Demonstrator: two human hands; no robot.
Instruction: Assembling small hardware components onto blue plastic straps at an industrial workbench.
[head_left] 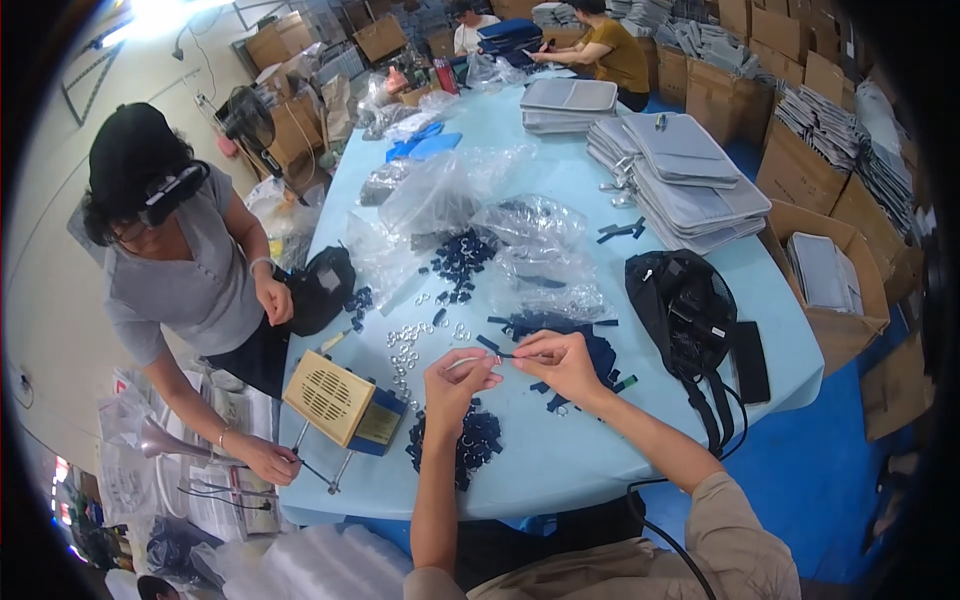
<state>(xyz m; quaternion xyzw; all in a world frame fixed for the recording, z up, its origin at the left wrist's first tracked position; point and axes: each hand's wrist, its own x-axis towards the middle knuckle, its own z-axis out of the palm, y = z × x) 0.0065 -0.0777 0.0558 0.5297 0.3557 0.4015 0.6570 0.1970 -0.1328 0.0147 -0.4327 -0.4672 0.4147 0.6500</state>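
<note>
My two hands meet over the middle of the blue-covered table. Between the fingertips of my left hand (462, 378), pinched closed, is a small shiny metal ring (498, 360). My right hand (562, 362) pinches a short dark navy webbing strip (490, 344), whose free end sticks out up and left past the ring. Whether the strip passes through the ring is too small to tell. Below my left hand lies a heap of folded navy webbing pieces (478, 440). A pile of navy strips (600, 352) sits beside my right hand, and loose metal rings (403, 350) are scattered to the left.
A beige and blue perforated device (330, 398) stands at the left edge, near a co-worker's hand (272, 462). Clear plastic bags (540, 250) and another navy heap (462, 262) lie farther back. On the right are a black mesh bag (682, 305) and stacked grey cases (690, 190).
</note>
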